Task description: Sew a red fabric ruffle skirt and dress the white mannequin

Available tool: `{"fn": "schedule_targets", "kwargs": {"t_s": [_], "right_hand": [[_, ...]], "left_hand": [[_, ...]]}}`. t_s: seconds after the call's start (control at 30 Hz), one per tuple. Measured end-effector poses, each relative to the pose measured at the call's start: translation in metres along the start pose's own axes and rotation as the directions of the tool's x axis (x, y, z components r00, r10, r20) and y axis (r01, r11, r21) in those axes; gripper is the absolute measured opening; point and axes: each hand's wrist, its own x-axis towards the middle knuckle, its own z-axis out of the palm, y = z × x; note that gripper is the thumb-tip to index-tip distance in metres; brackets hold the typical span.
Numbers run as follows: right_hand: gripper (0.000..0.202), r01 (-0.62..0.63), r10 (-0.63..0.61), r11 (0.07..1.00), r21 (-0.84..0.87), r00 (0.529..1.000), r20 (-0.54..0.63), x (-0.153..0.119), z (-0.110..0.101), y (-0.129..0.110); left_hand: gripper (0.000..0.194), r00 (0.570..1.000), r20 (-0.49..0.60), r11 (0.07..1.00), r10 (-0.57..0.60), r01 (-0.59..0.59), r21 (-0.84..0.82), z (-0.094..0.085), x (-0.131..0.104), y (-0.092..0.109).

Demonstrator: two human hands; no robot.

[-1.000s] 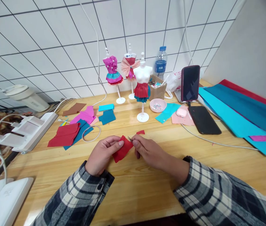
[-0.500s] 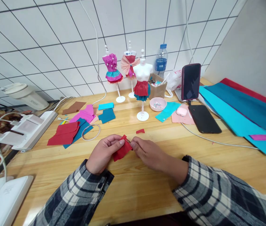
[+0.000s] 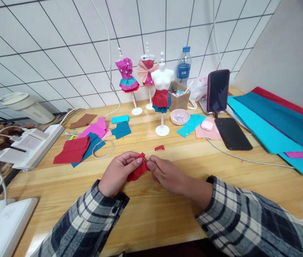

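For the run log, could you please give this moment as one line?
left hand: holds red paper piece | right hand: pinches its edge | red scrap: on table

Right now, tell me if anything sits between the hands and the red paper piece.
Nothing visible does. The left hand pinches the red paper piece directly, and the right hand meets its upper edge with a thin pointed tool, too small to identify. The small red scrap lies apart, farther back on the table.

Bright even light, soft shadows, glare on table (image 3: 167, 221); wide-angle bending at edges.
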Motion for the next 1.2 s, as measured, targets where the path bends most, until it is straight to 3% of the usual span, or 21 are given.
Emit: {"fn": "schedule_targets", "kwargs": {"t_s": [0.77,1.2], "right_hand": [[0.033,0.020,-0.020,1.000,0.004,1.000,-0.014,-0.0010,0.0014,-0.0011],[0.035,0.008,-0.009,1.000,-0.028,0.999,-0.035,-0.0009,0.0030,0.0008]], "left_hand": [[0.039,1.000,0.010,0.999,-0.018,0.018,0.033,-0.0006,0.0018,-0.0035],[0.037,0.999,0.043,0.978,0.012,-0.021,0.206,0.0001,0.0008,-0.0022]]}}
